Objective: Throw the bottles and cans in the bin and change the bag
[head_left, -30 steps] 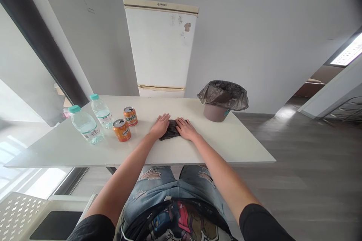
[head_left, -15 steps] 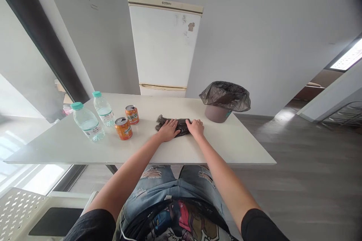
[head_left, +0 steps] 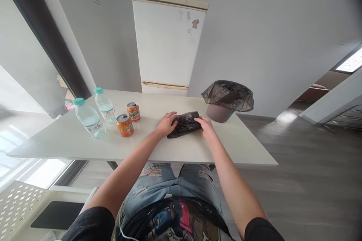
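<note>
A folded dark plastic bag (head_left: 185, 124) lies on the white table (head_left: 85, 147) in front of me. My left hand (head_left: 166, 123) rests on the bag's left end with its fingers curled over the edge. At the bag's right end my right hand (head_left: 206, 125) pinches the far corner. Both hands touch the bag, which stays flat on the table.
A small bin (head_left: 223, 110) lined with a dark bag stands to the right of the hands. Two water bottles (head_left: 89, 117) and two orange cans (head_left: 125, 125) stand to the left. A white fridge (head_left: 166, 41) is behind the table. A white perforated chair (head_left: 17, 211) is at lower left.
Both hands slid apart over the bag, from its middle to its two ends. The bag now shows between them as a wider flat shape. My view shifted slightly.
</note>
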`<state>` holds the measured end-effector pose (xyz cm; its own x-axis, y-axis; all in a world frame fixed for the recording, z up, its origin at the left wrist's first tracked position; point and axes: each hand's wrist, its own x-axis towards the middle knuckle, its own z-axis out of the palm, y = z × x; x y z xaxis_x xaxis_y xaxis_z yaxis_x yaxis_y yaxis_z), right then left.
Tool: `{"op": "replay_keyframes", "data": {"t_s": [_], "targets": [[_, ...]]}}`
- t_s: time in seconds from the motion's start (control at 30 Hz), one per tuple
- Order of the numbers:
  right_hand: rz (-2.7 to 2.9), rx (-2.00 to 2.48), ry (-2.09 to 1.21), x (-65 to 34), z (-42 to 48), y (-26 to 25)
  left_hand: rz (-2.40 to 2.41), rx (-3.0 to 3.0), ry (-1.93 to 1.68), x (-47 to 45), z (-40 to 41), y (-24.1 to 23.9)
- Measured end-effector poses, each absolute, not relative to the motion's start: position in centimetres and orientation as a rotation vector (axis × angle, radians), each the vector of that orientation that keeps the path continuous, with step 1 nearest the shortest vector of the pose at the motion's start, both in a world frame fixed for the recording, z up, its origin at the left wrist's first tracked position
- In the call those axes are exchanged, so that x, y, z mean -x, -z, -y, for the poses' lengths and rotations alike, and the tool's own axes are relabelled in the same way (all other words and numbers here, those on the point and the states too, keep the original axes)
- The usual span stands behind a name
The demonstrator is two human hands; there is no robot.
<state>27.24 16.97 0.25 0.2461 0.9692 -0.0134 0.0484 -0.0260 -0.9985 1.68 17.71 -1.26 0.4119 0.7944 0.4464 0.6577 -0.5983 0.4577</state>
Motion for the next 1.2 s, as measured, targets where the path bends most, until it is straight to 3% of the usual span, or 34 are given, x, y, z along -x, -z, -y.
{"op": "replay_keyframes", "data": {"t_s": [0.23, 0.53, 0.73, 0.97, 1.2], "targets": [[0.403, 0.759, -1.288, -25.4, -13.8, -1.0, -1.131, -2.553, -0.774, -1.9, -17.8, 1.9], [0.515, 1.264, -0.999, -22.0, -17.1, 0.0, -1.090, -2.575, -0.760, -1.8, -17.7, 1.6], [0.911, 1.324, -0.834, -22.9, -16.0, 0.1, -1.061, -2.540, -0.777, -1.8, -18.0, 1.8], [2.093, 1.054, -0.486, -24.2, -14.5, 0.6, -1.128, -2.336, -0.971, -1.7, -18.5, 1.7], [2.569, 1.000, -0.382, -23.5, -13.9, 1.1, -1.307, -2.216, -1.117, -1.3, -18.3, 1.2]]}}
